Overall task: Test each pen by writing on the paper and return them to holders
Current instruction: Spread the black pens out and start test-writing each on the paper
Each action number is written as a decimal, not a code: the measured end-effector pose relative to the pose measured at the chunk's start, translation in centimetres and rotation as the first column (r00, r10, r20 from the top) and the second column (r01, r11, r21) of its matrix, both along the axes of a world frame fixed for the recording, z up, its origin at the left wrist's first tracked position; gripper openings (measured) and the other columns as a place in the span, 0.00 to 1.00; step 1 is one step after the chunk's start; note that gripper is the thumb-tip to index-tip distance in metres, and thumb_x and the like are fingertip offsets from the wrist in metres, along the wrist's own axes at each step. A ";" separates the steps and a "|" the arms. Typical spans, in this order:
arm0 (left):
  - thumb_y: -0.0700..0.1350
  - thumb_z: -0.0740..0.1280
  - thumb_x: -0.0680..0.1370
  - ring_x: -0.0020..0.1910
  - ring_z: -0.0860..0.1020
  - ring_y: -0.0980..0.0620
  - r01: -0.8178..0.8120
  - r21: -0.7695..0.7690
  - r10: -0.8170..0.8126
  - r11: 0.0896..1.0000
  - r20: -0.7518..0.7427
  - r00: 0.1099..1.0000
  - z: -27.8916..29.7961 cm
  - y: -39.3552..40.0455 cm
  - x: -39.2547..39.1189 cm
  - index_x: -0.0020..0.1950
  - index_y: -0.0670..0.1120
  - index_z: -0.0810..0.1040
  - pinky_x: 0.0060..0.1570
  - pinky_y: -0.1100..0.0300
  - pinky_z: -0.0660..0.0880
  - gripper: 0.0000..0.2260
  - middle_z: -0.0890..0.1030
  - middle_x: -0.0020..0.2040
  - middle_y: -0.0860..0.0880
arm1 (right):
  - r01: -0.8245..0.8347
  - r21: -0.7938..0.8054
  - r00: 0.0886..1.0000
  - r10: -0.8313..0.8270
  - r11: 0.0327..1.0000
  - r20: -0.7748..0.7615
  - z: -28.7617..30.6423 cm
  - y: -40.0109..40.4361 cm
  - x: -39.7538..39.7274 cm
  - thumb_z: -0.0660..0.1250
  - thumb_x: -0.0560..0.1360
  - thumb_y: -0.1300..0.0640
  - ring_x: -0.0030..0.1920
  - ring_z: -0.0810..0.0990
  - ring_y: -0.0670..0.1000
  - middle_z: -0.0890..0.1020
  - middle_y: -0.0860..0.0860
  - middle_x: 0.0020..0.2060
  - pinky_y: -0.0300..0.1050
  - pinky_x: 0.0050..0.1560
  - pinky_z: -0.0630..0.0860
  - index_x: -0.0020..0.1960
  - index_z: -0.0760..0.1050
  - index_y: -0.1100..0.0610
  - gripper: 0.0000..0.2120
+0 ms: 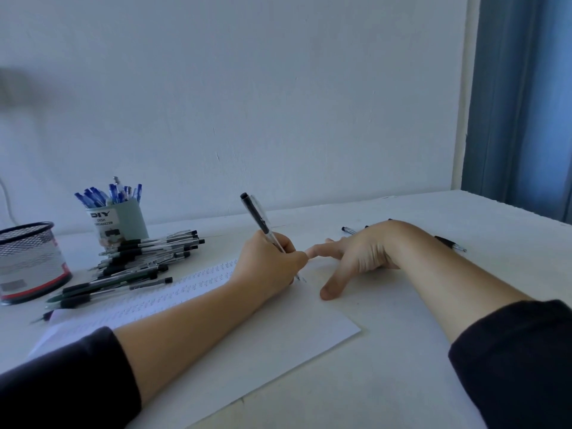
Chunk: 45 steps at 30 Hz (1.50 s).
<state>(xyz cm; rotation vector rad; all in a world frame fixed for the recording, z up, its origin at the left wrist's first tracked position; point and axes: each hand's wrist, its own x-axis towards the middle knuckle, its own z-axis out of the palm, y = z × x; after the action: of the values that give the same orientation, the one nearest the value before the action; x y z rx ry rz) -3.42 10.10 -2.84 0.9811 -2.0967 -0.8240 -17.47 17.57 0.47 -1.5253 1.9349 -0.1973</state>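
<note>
My left hand grips a black-capped clear pen, its tip down on the white paper next to a short fresh mark. Rows of small handwriting cover the sheet's left part. My right hand rests flat on the paper's right side, fingers spread, index finger pointing toward my left hand. A heap of several black pens lies left of the sheet. Behind the heap stands a pale green holder full of blue pens. A black mesh holder sits at the far left.
A few loose black pens lie on the white table behind my right wrist. The wall runs close behind the table. A blue curtain hangs at the right, by the table's far corner.
</note>
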 end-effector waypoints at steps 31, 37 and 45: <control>0.42 0.66 0.68 0.19 0.65 0.57 0.061 0.080 -0.057 0.995 -0.052 0.997 0.1 0.1 0.5 0.26 0.44 0.73 0.27 0.65 0.64 0.10 0.75 0.22 0.49 | -0.004 -0.002 1.000 0.004 1.000 0.016 -0.4 -0.2 -0.3 0.74 0.69 0.48 0.76 0.50 0.52 0.48 0.46 0.76 0.50 0.72 0.59 0.68 0.60 0.30 0.35; 0.40 0.66 0.69 0.20 0.65 0.56 0.047 0.065 -0.046 0.997 -0.014 0.999 0.1 0.3 0.5 0.27 0.44 0.74 0.26 0.66 0.64 0.10 0.75 0.21 0.49 | -0.017 -0.005 1.000 0.017 1.000 0.004 -0.6 -0.4 -0.7 0.74 0.68 0.46 0.77 0.43 0.49 0.41 0.46 0.77 0.49 0.72 0.53 0.67 0.59 0.27 0.36; 0.41 0.66 0.68 0.20 0.66 0.55 0.040 0.058 -0.039 0.998 -0.023 0.999 0.1 0.3 0.4 0.25 0.44 0.72 0.27 0.65 0.64 0.11 0.74 0.21 0.49 | -0.006 -0.005 1.000 0.006 1.000 0.001 -0.7 -0.4 -0.6 0.75 0.67 0.45 0.77 0.44 0.49 0.43 0.45 0.77 0.50 0.72 0.55 0.67 0.59 0.27 0.36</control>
<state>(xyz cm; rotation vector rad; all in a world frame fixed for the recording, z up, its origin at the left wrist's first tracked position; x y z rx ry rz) -2.98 10.38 -2.71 0.9595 -2.0897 -0.9163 -18.07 17.16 -0.19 -1.5341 1.9305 -0.2006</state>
